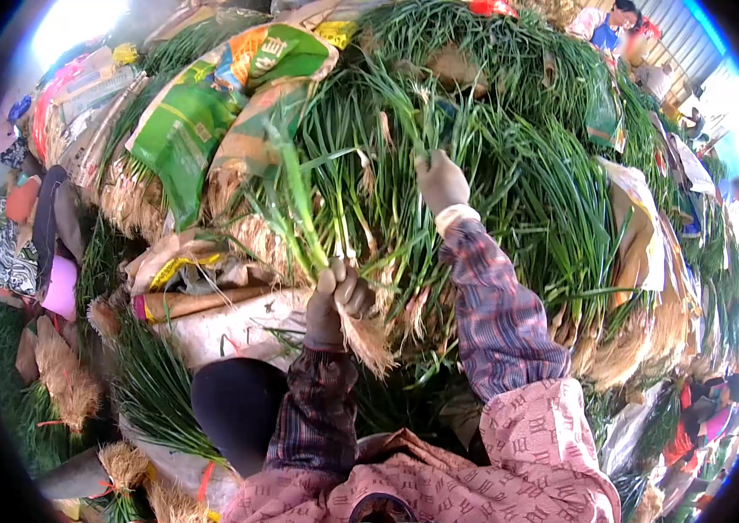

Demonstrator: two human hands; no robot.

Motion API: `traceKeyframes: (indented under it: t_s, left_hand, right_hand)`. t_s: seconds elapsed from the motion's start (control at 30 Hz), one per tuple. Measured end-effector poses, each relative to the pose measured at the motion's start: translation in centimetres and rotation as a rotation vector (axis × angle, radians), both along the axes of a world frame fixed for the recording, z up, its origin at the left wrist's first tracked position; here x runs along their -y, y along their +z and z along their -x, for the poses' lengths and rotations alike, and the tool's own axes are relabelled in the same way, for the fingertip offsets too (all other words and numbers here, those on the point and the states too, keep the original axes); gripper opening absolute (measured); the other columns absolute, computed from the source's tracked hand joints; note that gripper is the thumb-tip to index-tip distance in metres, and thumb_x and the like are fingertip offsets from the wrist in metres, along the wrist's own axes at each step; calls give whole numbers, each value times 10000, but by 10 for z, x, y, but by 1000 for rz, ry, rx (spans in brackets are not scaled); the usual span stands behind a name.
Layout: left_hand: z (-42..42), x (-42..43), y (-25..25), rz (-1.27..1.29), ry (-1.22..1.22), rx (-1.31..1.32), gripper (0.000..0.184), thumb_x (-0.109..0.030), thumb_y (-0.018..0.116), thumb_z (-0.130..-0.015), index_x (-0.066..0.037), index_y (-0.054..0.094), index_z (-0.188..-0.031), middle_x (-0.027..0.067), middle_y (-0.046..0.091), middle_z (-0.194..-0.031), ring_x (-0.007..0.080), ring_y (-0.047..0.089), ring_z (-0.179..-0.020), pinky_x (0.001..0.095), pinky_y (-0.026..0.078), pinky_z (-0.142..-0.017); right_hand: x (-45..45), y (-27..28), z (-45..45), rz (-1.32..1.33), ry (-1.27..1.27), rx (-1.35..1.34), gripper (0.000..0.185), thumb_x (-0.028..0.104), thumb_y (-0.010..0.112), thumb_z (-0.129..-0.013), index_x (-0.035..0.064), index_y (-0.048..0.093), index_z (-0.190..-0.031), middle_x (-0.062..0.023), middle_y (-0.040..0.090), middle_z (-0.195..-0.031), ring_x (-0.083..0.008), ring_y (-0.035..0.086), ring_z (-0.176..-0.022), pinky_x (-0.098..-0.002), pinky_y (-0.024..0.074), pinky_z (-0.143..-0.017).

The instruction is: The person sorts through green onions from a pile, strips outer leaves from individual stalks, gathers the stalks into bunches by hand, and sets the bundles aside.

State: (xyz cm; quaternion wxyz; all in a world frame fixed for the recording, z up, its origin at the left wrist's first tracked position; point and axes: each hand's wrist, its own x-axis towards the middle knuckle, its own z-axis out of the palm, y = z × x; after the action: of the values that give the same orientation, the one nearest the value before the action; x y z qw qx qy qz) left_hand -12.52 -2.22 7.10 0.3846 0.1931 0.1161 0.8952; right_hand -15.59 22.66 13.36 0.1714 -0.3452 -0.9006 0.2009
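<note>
In the head view my left hand [334,301], in a greyish glove, is closed around a small bunch of green onions [301,213]. Their green leaves point up and away, and the pale roots [367,340] hang below my fist. Farther out, my right hand [442,183], gloved too, is closed on green onion leaves [422,122] over the big heap. Part of what it grips is hidden behind the fingers. Loose green onions [367,174] with white bulbs and roots lie on the heap between my hands.
A green printed sack [182,131] covers bundles at the upper left. White sacking [238,327] lies left of my left hand. Tied bundles with roots [68,375] rest at the lower left. Another person [605,26] is at the upper right, with more people at the right edge.
</note>
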Motion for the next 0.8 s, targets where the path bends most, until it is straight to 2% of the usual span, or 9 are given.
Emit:
traceKeyframes:
  t_s: [0.17,0.27,0.33,0.4,0.47,0.6,0.67,0.73,0.8]
  left_hand:
    - [6,-6,-9,88,47,68,254,-369,495,-955,-125,547,-907,-41,482,-622,105,462,-507,253,365,-472]
    - [4,-15,-21,250,23,101,274,-373,511,-946,-120,569,-862,-34,477,-605,118,466,-505,273,385,-476]
    - [1,-17,-19,371,16,140,267,-336,526,-945,-96,599,-1035,-35,454,-608,121,473,-543,263,395,-516]
    - [0,-23,2,482,40,189,220,-296,553,-927,-90,589,-995,-54,452,-605,115,434,-524,273,364,-496]
    - [2,-30,2,490,-14,185,217,-266,542,-922,-80,583,-1025,-37,480,-618,121,488,-552,269,412,-523]
    - [0,-57,28,538,-71,150,214,-234,530,-912,-51,549,-1021,27,590,-756,162,597,-684,287,505,-633]
    - [2,-72,20,408,-94,78,340,-311,590,-886,-27,539,-1065,79,625,-934,225,617,-856,332,507,-769]
    - [-3,-78,36,566,-26,4,475,-392,614,-856,6,545,-1107,157,616,-1030,210,610,-799,361,507,-814]
    - [-6,-82,36,632,24,-150,377,-331,531,-923,3,569,-1091,91,638,-958,148,575,-671,289,498,-635]
  right_hand:
    - [-17,7,87,-192,-22,220,402,436,485,-916,73,576,-1063,-114,691,-814,-318,677,-767,-425,526,-695]
    - [-77,-30,111,-215,242,937,413,418,537,-898,70,602,-1111,-132,668,-1045,-262,671,-913,-388,529,-732]
    - [-77,-26,84,-188,-6,709,332,312,596,-882,102,624,-1137,-93,662,-1037,-185,663,-824,-307,524,-670]
    - [-105,-33,48,296,-105,315,279,260,600,-882,102,641,-1109,-67,656,-904,-128,609,-675,-263,500,-597]
    - [-117,-12,12,486,-167,88,393,365,593,-880,65,637,-1131,-113,682,-914,-216,658,-760,-341,531,-703]
    - [-86,70,-39,-360,-126,22,370,406,558,-900,79,683,-1019,-38,665,-701,-109,563,-537,-290,458,-490]
    - [-56,96,-59,-70,-59,60,344,395,560,-901,86,691,-976,-15,652,-655,-98,530,-467,-298,442,-438]
    - [-25,77,-74,197,74,-163,397,421,529,-923,56,650,-822,25,525,-526,-55,384,-366,-232,345,-321]
    - [5,48,-88,-162,165,96,467,455,488,-937,25,667,-961,-3,584,-558,-70,387,-333,-218,344,-307]
